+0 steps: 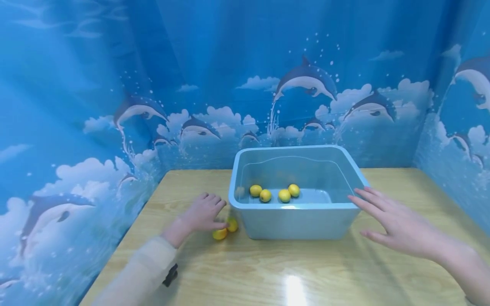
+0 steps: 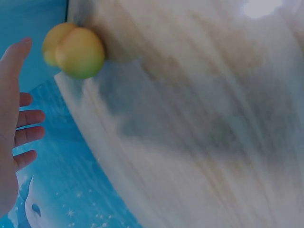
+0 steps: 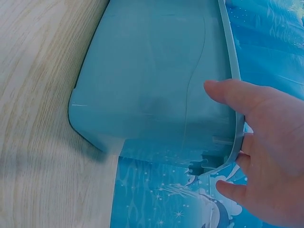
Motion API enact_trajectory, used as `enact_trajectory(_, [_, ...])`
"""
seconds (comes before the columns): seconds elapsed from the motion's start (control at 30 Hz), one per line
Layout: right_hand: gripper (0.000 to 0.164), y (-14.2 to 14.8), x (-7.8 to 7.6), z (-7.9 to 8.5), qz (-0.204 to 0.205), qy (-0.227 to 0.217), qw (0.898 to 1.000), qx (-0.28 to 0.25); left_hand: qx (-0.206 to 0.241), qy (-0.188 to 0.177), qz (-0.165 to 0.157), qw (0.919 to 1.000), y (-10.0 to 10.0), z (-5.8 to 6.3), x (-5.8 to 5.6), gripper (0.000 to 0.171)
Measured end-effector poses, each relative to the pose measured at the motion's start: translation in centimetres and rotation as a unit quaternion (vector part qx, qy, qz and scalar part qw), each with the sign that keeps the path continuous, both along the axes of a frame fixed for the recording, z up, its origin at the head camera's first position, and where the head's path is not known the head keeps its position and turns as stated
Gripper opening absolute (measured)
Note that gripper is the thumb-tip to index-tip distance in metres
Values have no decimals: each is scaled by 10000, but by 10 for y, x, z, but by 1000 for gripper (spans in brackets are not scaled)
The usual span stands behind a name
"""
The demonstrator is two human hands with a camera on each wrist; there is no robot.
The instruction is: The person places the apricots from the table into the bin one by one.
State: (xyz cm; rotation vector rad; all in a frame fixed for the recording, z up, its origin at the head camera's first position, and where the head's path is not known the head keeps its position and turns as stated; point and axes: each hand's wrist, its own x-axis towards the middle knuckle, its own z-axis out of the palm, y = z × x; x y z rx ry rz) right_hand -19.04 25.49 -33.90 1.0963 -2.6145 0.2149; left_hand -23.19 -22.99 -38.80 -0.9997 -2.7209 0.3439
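My left hand [image 1: 204, 212] hovers over the table at the left of a light blue plastic bin [image 1: 291, 223], its fingers loosely extended. Close to its thumb, two small round yellow fruits lie against each other on the table: a nearer fruit [image 1: 220, 233] and a farther fruit [image 1: 232, 224]. In the left wrist view the pair of fruits [image 2: 80, 52] is apart from the fingers. My right hand [image 1: 398, 223] is spread at the bin's right front corner, fingertips at the rim; whether they touch it I cannot tell. Several yellow fruits [image 1: 284, 195] lie inside the bin.
The bin stands on a wood-grain table [image 1: 237, 272]. A blue curtain [image 1: 214, 51] printed with dolphins hangs behind and along both sides. A small black object [image 1: 170, 275] shows beside the left sleeve [image 1: 141, 267].
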Motion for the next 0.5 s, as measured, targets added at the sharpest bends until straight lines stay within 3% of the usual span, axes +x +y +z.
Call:
enact_trajectory(0.23, [82, 1, 1, -1, 53, 48, 9999, -86, -262, -214, 231, 9992, 8, -13, 0, 60])
enact_trajectory(0.5, [84, 2, 1, -1, 71, 159, 9998, -30, -242, -79, 192, 9995, 18, -23, 2, 53])
